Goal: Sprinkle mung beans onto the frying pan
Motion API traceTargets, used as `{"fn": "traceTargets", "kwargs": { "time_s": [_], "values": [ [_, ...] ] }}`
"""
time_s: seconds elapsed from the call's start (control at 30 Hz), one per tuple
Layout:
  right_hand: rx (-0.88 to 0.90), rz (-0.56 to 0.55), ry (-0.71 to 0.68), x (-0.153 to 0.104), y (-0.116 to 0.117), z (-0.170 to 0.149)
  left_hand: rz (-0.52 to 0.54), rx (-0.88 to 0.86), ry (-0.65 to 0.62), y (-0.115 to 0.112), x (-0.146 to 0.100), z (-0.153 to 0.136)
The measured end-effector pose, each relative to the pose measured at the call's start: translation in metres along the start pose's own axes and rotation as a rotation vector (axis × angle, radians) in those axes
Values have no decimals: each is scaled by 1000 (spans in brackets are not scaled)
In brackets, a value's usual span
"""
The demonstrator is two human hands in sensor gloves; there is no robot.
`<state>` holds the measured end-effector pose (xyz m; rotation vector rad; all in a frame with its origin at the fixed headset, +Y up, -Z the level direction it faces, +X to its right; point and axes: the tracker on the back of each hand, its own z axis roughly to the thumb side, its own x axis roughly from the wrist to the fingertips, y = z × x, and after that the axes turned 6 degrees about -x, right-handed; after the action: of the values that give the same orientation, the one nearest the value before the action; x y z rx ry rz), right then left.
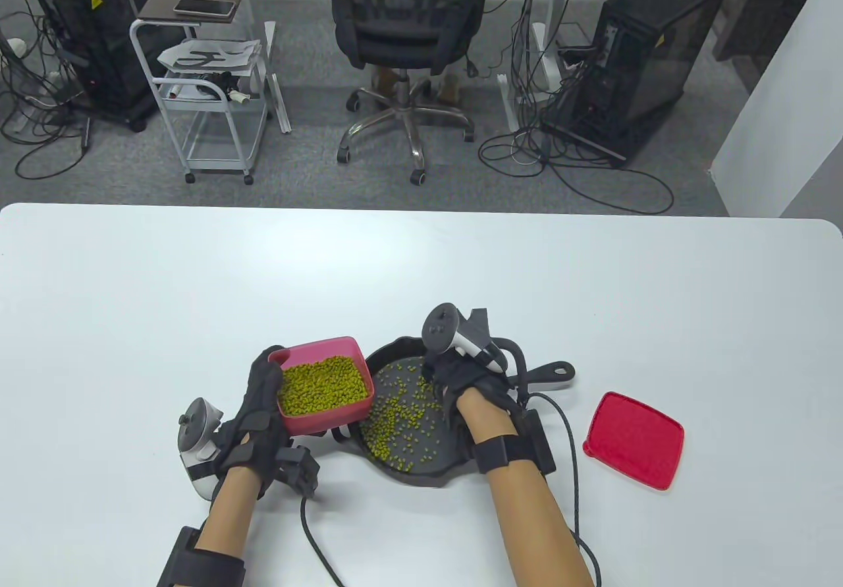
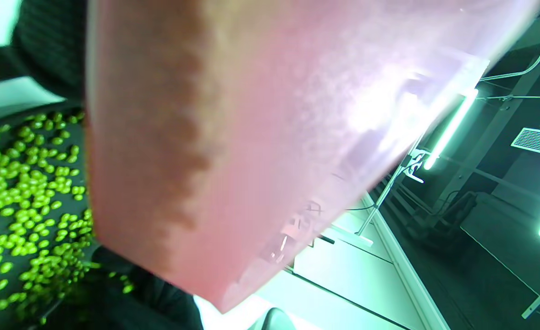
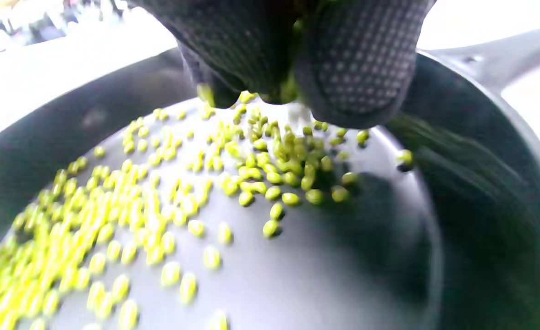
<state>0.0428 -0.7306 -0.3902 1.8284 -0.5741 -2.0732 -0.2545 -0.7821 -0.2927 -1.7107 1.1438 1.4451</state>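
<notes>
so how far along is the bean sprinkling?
Done: many green mung beans already lie across the black cast-iron frying pan. In hand: the right hand is over the pan, its fingertips dropping beans; the left hand holds the pink plastic container. Left: the container is still mostly full.

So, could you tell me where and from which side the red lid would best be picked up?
Probably at its right edge, from the right. The red lid lies flat on the table, apart from the frying pan, so only its thin raised rim offers a pinch, and that side has bare table beside it.
</notes>
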Motion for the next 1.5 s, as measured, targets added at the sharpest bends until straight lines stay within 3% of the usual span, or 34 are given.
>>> {"fn": "traceTargets", "kwargs": {
  "time_s": [0.3, 0.57, 0.8, 0.9, 1.0, 1.2, 1.3, 1.5],
  "values": [
    [99, 130, -163, -16, 7, 18, -3, 20, -5, 1, 0, -1],
    [206, 105, -214, -30, -15, 13, -9, 30, -2, 1, 0, -2],
    [294, -91, -402, -69, -51, 35, -10, 63, -10, -1, 1, -3],
    [288, -195, -489, -84, -60, 59, -18, 81, -12, -4, 0, -4],
    [249, -220, -543, -88, -58, 84, -28, 94, -16, -7, -2, -4],
    [50, -100, -480, -69, -35, 122, -59, 83, -27, -14, -5, -4],
    [33, 53, -433, -57, -26, 131, -44, 119, -26, -14, -6, -6],
    [22, 91, -396, -45, -27, 141, -21, 101, -33, -15, -5, -10]
  ]
}}
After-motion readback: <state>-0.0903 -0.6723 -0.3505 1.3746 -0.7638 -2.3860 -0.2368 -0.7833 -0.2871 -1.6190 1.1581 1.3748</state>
